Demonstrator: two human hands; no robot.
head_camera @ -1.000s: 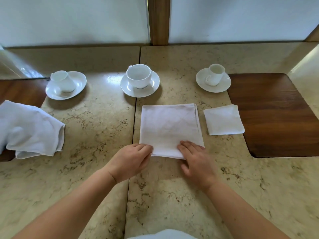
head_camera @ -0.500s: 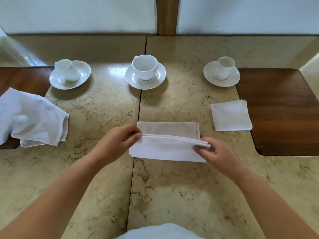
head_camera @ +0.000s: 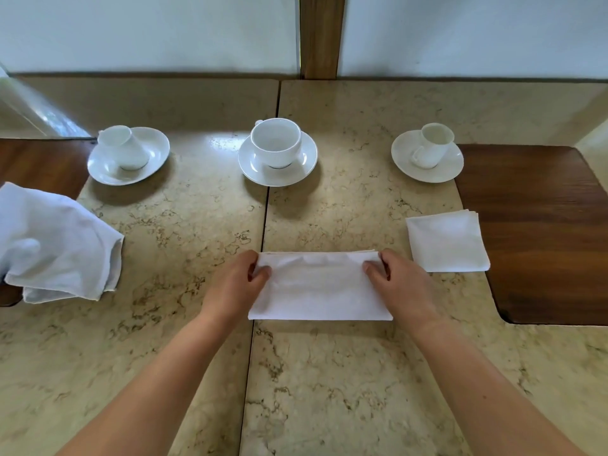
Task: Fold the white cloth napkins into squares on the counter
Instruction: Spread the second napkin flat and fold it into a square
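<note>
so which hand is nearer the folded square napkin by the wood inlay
Right. The right hand pinches the far right corner of the middle napkin, just left of the square napkin. The left hand grips the opposite corner, farther away.

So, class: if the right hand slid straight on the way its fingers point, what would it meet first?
The right hand points leftward along the napkin it pinches; likely first meeting is the left hand at the opposite end.

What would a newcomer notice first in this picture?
First, the two hands, left hand and right hand, pinching the far corners of a half-folded napkin at the counter's centre. Then the folded square napkin to its right, the crumpled napkins at far left, and three cups on saucers behind.
</note>
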